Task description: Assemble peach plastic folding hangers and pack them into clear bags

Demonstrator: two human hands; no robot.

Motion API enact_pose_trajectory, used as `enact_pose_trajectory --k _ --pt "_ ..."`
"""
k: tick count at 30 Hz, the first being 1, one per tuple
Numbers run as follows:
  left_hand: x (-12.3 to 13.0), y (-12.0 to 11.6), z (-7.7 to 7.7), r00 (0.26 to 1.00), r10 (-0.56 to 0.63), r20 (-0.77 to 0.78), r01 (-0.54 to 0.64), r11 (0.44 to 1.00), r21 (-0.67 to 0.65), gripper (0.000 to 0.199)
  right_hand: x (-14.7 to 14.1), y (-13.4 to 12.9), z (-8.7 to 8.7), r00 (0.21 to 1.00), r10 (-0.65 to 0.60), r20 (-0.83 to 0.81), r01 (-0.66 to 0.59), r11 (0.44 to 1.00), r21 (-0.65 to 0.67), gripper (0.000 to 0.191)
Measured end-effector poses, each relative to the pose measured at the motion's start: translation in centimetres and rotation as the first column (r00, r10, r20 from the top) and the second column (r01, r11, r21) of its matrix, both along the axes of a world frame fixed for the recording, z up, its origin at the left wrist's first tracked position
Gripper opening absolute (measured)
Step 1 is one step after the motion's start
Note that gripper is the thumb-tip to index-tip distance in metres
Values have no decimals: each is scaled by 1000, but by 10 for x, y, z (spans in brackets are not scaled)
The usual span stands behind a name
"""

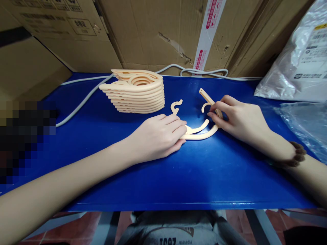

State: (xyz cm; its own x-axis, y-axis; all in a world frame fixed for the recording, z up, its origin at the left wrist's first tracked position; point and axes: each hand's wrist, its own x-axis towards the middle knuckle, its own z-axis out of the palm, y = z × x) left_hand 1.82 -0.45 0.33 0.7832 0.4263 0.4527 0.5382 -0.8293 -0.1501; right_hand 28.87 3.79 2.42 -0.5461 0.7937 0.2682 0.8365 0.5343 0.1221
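A cream plastic hanger [201,136] lies on the blue table between my hands, partly covered by them. My left hand [163,136] is closed on its left part, with the hook end [176,106] showing beyond the knuckles. My right hand [235,117] pinches the hanger's raised right arm, which slants up and away to the left. A small curved piece [205,107] shows beside the right fingertips. Behind my left hand stands a neat stack of folded cream hangers [138,97].
Cardboard boxes [153,34] line the back of the blue table [178,183]. A pale cable [81,102] runs along the back and left. Clear plastic packaging [293,64] lies at the right. The table's front edge is near my body.
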Motion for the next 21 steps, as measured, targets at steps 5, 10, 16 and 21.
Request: enact_pose_trajectory --k 5,10,16,21 --pt "-1 0 0 1000 7 -17 -7 1000 -2 20 0 -1 0 1000 1 5 -1 1000 2 33" --pt "0 0 0 1000 3 -21 -3 1000 -16 21 -1 -2 0 1000 -1 12 1 1000 5 35" --pt "-1 0 0 1000 0 -18 -1 1000 -18 21 0 -2 0 1000 25 6 -25 999 22 33" --pt "0 0 0 1000 3 -16 -3 1000 -8 20 -1 -1 0 999 35 6 -35 999 8 33"
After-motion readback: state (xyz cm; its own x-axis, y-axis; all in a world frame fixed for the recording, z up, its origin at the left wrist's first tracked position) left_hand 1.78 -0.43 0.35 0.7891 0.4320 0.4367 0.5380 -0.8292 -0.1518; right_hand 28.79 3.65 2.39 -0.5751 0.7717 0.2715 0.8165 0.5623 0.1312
